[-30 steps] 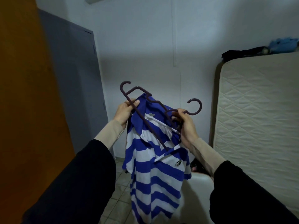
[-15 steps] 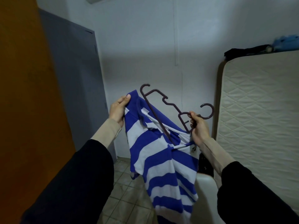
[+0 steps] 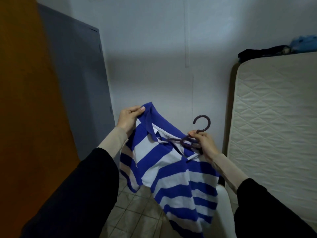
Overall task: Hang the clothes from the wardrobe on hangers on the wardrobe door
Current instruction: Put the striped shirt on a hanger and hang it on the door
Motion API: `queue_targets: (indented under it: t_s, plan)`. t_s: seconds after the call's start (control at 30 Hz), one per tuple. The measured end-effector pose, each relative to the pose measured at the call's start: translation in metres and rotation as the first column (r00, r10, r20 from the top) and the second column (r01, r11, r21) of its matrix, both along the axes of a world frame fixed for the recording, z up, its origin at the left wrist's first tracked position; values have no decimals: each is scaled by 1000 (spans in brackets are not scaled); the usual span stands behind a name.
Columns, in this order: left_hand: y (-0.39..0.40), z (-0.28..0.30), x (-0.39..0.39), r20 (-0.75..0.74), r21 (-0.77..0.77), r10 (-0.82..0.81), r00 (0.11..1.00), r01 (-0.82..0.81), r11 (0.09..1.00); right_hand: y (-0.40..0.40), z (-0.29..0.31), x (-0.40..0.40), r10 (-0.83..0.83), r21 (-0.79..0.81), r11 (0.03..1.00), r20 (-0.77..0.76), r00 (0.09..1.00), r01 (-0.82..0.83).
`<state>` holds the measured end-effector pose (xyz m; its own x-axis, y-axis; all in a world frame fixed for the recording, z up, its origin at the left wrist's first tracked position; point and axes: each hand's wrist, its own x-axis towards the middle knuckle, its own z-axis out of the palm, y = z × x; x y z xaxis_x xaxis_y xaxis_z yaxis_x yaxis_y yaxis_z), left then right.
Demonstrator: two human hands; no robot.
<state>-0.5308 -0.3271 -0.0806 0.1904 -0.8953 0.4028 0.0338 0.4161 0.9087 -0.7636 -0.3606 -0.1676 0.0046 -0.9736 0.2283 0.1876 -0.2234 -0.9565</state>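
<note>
An orange wardrobe door (image 3: 25, 100) fills the left of the room, with a grey door (image 3: 77, 74) behind it. A quilted mattress (image 3: 274, 117) stands on end against the right wall, dark and blue clothes piled on its top edge. A pale tiled floor (image 3: 137, 212) shows below, with part of a white chair (image 3: 224, 212) at the bottom.

Between the person's arms hangs the blue and white striped polo shirt (image 3: 171, 177), held up in mid-air, well apart from the wardrobe door. The dark purple hanger (image 3: 190, 140) now sits mostly inside the neck opening. A second ago its whole frame lay out across the front of the shirt; half a second ago one arm was already going into the collar. Only the hook and the centre bars show above the placket now, so the threading looks nearly done.

The left hand (image 3: 128, 119) is closed on the shirt's left shoulder by the collar, thumb on top, pulling the cloth up and out. The right hand (image 3: 204, 143) is curled round the hanger's neck just under the hook, which points up and free.

To my eye, what remains is seating the shoulders on the hanger, then hooking it on the door.
</note>
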Motion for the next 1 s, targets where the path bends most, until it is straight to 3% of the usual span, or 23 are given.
queue_targets:
  t_s: [0.17, 0.4, 0.53, 0.6, 0.7, 0.77, 0.9, 1.0]
  plan:
    - [-7, -18, -13, 183, 73, -47, 982, 34, 997, 1, -3, 13, 22, -71, 997, -137, 990, -32]
    - [-9, -25, -33, 190, 66, -107, 976, 96, 993, 0, -10, 20, -33, -144, 989, -349, 937, -19]
    - [-12, -31, -41, 238, 61, -83, 968, 70, 996, 2, -9, 18, -64, -142, 989, -256, 964, 28]
    - [-13, -39, -43, 390, 62, -47, 919, 25, 998, 4, -6, 17, -82, -153, 987, -198, 977, 52]
    - [-14, -55, -44, 732, 14, -12, 682, 2, 1000, 6, 0, 15, -70, -181, 983, -168, 983, 39]
    - [-13, -58, -44, 809, -10, 5, 587, 5, 1000, 7, 2, 14, -66, -194, 980, -151, 986, 36]
    - [-12, -59, -43, 819, -2, -20, 574, 38, 999, 11, 3, 9, 1, -162, 986, -167, 986, -28]
    - [-11, -66, -44, 826, 29, -42, 562, 32, 999, 12, 6, 1, 103, -92, 985, -355, 929, -145]
